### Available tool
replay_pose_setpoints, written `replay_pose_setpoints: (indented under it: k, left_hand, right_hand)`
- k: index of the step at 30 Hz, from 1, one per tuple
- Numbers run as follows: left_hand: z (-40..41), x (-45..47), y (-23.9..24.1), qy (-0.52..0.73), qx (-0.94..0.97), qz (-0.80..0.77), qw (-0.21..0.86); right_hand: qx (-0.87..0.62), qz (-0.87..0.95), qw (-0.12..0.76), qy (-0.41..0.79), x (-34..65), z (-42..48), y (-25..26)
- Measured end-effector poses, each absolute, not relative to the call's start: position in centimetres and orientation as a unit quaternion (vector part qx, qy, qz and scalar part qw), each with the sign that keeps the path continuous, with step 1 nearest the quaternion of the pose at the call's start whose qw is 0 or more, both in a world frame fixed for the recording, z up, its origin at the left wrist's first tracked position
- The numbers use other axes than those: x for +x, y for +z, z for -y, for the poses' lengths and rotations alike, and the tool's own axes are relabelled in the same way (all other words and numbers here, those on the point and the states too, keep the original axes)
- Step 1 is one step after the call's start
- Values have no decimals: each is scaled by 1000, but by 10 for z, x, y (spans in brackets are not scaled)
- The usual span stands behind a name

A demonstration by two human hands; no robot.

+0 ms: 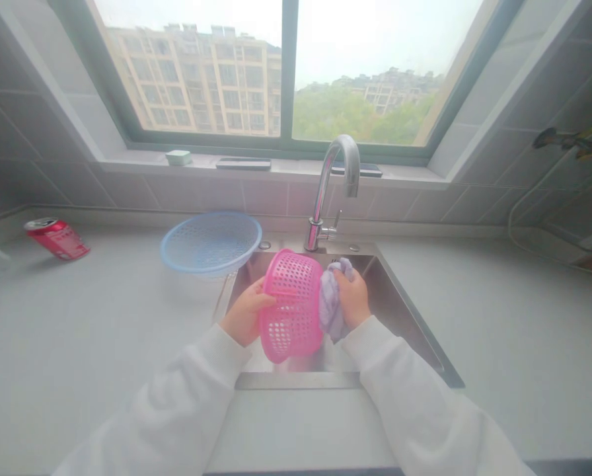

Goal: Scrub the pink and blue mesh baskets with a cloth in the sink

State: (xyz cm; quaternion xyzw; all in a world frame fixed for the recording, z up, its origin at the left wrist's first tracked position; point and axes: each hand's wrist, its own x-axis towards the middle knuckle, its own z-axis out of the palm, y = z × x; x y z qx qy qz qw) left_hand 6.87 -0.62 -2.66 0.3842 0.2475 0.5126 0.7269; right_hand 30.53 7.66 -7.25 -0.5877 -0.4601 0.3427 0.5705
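Observation:
A pink plastic basket [296,305] with many holes is held on its side over the steel sink [409,311]. My left hand [247,313] grips its rim on the left, thumb on the near face and the other fingers hidden behind. In my right hand [354,299] is a bunched purple-grey cloth [332,304], pressed against the right side of the basket, at its base. The fingers of that hand are closed round the cloth and partly out of sight.
A blue plastic basket [211,243] rests on the counter at the sink's left back corner. Behind the sink rises a chrome faucet [320,198]. A red drink can [58,238] stands tilted-looking at the far left. On the windowsill lie a small pale green box [178,157] and two flat dark objects.

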Motion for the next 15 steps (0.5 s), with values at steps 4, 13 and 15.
replay_pose_setpoints:
  k: [4, 13, 15]
  left_hand:
    - [8, 69, -26, 501, 399, -223, 735]
    - [5, 81, -44, 421, 406, -348, 732]
    - [6, 84, -47, 417, 413, -349, 731]
  right_hand:
    - [-587, 447, 590, 328, 309, -76, -69]
    - [-538, 541, 586, 271, 296, -55, -57]
    - [-481, 635, 556, 236, 286, -40, -55]
